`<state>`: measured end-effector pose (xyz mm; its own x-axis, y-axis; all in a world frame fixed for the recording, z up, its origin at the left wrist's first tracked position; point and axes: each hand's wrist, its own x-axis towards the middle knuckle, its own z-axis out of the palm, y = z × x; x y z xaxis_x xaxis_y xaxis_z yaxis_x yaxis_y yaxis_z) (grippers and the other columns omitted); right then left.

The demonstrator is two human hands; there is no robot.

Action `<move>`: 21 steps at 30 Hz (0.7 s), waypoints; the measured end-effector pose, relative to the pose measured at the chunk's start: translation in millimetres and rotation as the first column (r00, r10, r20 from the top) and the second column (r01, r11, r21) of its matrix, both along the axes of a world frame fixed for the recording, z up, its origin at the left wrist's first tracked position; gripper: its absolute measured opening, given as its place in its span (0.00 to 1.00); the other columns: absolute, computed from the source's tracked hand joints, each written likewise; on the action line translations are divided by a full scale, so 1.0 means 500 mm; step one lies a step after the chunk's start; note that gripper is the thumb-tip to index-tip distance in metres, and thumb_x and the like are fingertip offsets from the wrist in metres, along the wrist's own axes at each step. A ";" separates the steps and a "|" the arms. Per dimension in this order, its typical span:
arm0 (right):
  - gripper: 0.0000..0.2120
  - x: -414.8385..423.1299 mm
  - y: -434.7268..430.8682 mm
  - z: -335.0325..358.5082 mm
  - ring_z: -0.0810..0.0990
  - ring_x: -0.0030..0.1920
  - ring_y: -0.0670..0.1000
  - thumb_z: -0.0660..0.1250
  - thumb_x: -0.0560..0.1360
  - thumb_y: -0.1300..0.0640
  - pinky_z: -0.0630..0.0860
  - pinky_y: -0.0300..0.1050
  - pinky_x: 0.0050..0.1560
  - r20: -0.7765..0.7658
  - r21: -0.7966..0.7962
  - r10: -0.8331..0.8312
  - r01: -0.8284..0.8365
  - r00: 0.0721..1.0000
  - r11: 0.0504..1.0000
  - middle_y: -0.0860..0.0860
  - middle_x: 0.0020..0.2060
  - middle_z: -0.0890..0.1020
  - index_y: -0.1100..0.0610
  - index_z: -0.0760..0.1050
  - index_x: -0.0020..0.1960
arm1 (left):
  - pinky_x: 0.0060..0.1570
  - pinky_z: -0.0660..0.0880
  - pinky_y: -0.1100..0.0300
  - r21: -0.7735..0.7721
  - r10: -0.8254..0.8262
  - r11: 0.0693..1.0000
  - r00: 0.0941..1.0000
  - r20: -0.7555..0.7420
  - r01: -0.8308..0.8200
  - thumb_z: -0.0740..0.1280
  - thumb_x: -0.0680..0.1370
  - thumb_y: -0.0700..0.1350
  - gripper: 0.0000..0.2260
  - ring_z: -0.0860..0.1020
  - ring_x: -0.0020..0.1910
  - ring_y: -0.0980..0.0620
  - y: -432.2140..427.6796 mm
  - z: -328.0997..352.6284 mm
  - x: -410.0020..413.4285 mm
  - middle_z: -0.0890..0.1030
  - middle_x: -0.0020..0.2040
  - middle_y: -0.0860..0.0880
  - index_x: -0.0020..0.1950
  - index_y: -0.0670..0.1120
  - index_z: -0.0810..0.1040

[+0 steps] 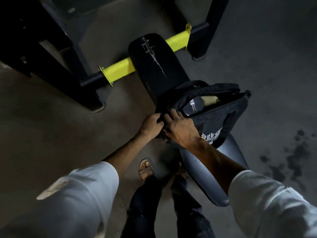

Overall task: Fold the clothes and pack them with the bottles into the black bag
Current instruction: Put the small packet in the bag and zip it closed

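The black bag (pixel 216 115) lies on a padded gym bench (pixel 151 66), its top opening unzipped. Inside the opening I see a dark bottle with a white label (pixel 193 105) and a pale yellowish item (pixel 210 99) behind it. A white winged logo (pixel 211 136) shows on the bag's side. My left hand (pixel 151 125) and my right hand (pixel 180 127) meet at the bag's near left end, both with fingers closed on the fabric and a small metal fitting there. No loose clothes are visible.
The bench's cracked black pad runs away from me to a yellow crossbar (pixel 118 70) and a black steel frame (pixel 56 54). My sandalled feet (pixel 145 169) stand on the concrete floor by the bench's near end. Dark stains (pixel 291 160) mark the floor at right.
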<state>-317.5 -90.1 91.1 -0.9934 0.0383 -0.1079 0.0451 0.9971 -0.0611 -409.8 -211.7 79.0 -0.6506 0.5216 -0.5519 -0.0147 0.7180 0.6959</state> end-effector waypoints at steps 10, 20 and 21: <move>0.13 0.000 0.011 0.013 0.83 0.44 0.60 0.69 0.74 0.54 0.78 0.51 0.39 -0.018 -0.367 -0.144 0.127 0.989 0.922 0.55 0.49 0.82 0.57 0.75 0.57 | 0.46 0.80 0.49 0.066 0.036 0.997 0.999 0.036 -0.038 0.63 0.78 0.40 0.06 0.80 0.44 0.47 -0.001 0.011 -0.009 0.82 0.44 0.41 0.47 0.38 0.77; 0.12 0.026 0.140 -0.001 0.85 0.38 0.54 0.67 0.67 0.61 0.84 0.51 0.39 0.148 -0.636 -0.628 0.560 0.764 0.532 0.53 0.40 0.85 0.49 0.79 0.47 | 0.45 0.75 0.56 -0.125 -0.047 0.992 0.978 -0.205 0.021 0.68 0.79 0.45 0.05 0.81 0.49 0.46 0.028 0.024 0.009 0.82 0.46 0.46 0.47 0.44 0.79; 0.11 0.030 0.146 0.006 0.85 0.37 0.54 0.68 0.68 0.62 0.84 0.49 0.39 0.139 -0.642 -0.612 0.541 0.779 0.543 0.53 0.41 0.85 0.49 0.79 0.47 | 0.48 0.76 0.54 -0.169 -0.091 0.985 0.950 -0.298 0.042 0.69 0.78 0.46 0.05 0.80 0.52 0.45 0.034 0.029 0.014 0.82 0.49 0.45 0.49 0.45 0.78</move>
